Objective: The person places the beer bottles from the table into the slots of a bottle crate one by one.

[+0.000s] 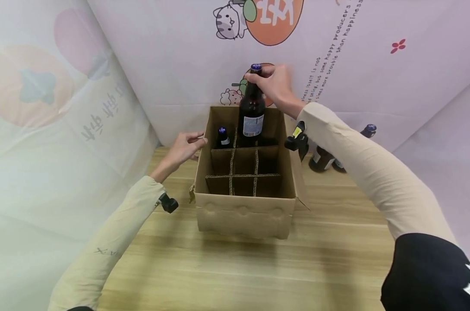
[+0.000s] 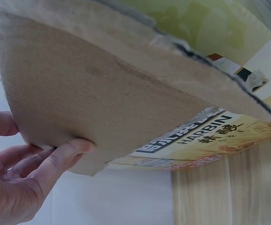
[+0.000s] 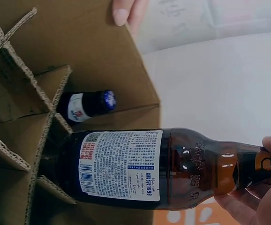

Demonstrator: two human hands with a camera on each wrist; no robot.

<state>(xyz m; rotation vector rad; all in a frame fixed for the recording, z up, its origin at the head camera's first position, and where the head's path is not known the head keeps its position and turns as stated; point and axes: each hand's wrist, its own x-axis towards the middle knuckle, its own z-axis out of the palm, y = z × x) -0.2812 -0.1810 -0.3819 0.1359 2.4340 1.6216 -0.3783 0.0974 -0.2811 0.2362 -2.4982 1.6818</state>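
Note:
A brown beer bottle (image 1: pixel 253 108) with a blue cap hangs upright over the back row of a cardboard box (image 1: pixel 242 214). My right hand (image 1: pixel 275 84) grips it by the neck; in the right wrist view its base is just inside a middle compartment and its label (image 3: pixel 121 164) shows. Dividers (image 1: pixel 244 175) split the box into several compartments. A second beer bottle (image 1: pixel 222 137) stands in the back left one, its blue cap (image 3: pixel 109 100) visible. My left hand (image 1: pixel 184 149) holds the box's left wall, thumb at the rim and fingers on the outer side.
On the wooden table (image 1: pixel 235 276), more brown bottles (image 1: pixel 321 160) stand to the right of the box, partly hidden by my right sleeve. A box flap (image 1: pixel 301 185) sticks out on the right. Printed cloth (image 1: pixel 172 56) hangs behind and on both sides.

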